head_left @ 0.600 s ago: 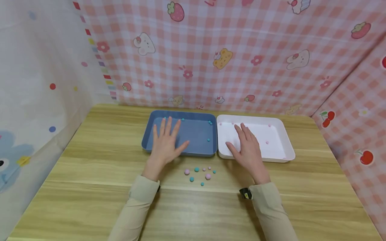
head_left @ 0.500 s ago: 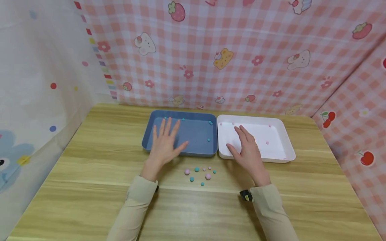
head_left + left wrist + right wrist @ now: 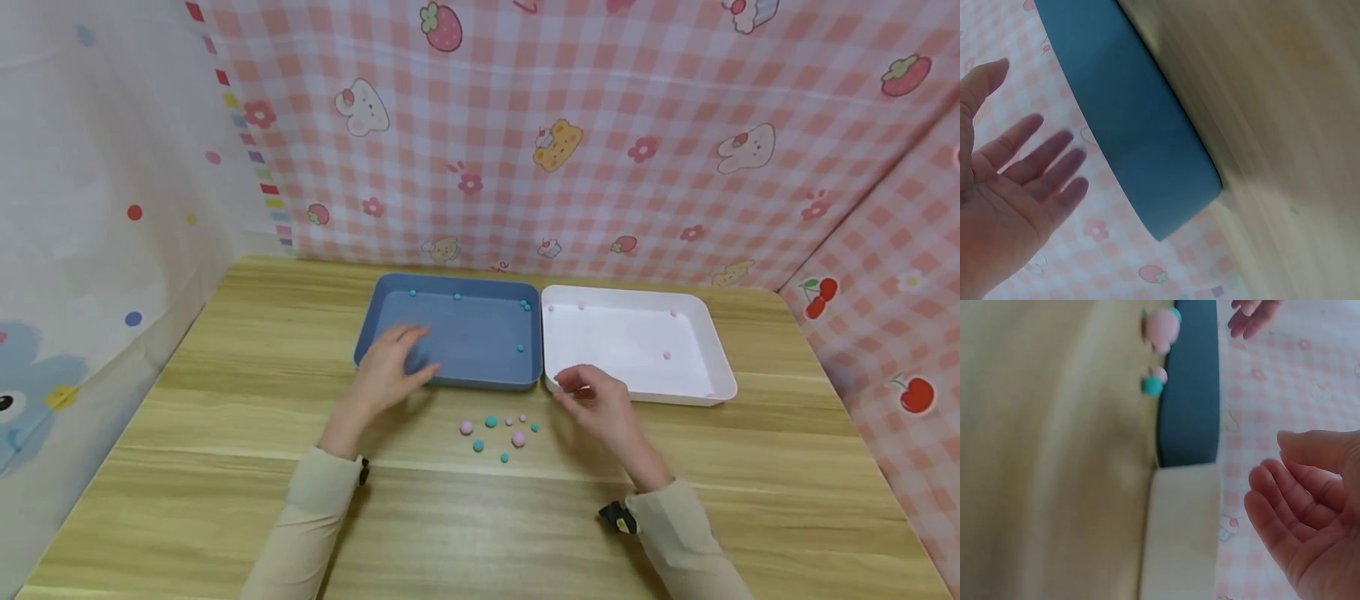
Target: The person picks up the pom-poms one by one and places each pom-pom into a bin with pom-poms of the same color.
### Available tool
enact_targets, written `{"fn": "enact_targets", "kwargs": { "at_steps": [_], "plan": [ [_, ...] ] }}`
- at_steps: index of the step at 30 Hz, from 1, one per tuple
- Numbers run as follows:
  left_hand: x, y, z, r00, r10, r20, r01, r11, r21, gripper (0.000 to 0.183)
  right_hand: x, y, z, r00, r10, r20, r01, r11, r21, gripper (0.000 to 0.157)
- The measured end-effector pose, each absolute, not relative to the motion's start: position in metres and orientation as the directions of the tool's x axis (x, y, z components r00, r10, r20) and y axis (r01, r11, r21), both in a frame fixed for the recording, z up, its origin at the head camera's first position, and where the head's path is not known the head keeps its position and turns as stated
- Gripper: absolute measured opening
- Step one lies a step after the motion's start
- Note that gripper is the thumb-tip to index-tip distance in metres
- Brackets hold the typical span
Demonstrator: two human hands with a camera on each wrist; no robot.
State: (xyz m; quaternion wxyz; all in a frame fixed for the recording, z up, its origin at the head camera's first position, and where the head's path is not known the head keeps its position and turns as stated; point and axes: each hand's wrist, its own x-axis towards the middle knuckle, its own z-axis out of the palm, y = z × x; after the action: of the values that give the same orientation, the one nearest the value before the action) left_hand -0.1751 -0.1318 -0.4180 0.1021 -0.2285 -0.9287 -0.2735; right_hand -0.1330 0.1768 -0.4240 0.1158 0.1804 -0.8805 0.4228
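My left hand (image 3: 381, 373) hovers over the front left of a blue tray (image 3: 468, 333), fingers loosely bent and apart; its palm holds nothing in the left wrist view. Above the near left corner of a white tray (image 3: 618, 346) is my right hand (image 3: 606, 410), fingers softly curled toward the thumb, nothing between them in the right wrist view. Several small pink balls (image 3: 518, 439) and teal balls (image 3: 478, 446) lie mixed on the table between the hands. A few teal balls (image 3: 457, 297) sit inside the blue tray, and pink balls (image 3: 667, 356) inside the white one.
Both trays stand side by side on a wooden table (image 3: 225, 433), near its back edge. A pink checked cloth (image 3: 495, 125) hangs behind them, and a white patterned cloth (image 3: 112, 275) hangs at the left.
Both hands have drawn back toward the table's front, the left one also leftward. Their spread fingers have bent, the right hand's more so. The balls and trays keep their places.
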Motion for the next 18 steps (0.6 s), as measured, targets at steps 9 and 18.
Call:
{"fn": "enact_targets", "kwargs": {
  "at_steps": [9, 18],
  "plan": [
    [-0.173, -0.145, -0.421, -0.871, 0.414, 0.267, 0.481, 0.597, 0.642, 0.030, -0.125, 0.169, -0.437, -0.941, -0.304, 0.149, -0.297, 0.532, -0.793, 0.020],
    [-0.175, -0.151, -0.426, -0.892, 0.416, 0.179, 0.397, 0.530, 0.749, 0.022, -0.127, 0.162, -0.447, -0.937, -0.344, 0.064, -0.249, 0.526, -0.813, 0.021]
  ]
}}
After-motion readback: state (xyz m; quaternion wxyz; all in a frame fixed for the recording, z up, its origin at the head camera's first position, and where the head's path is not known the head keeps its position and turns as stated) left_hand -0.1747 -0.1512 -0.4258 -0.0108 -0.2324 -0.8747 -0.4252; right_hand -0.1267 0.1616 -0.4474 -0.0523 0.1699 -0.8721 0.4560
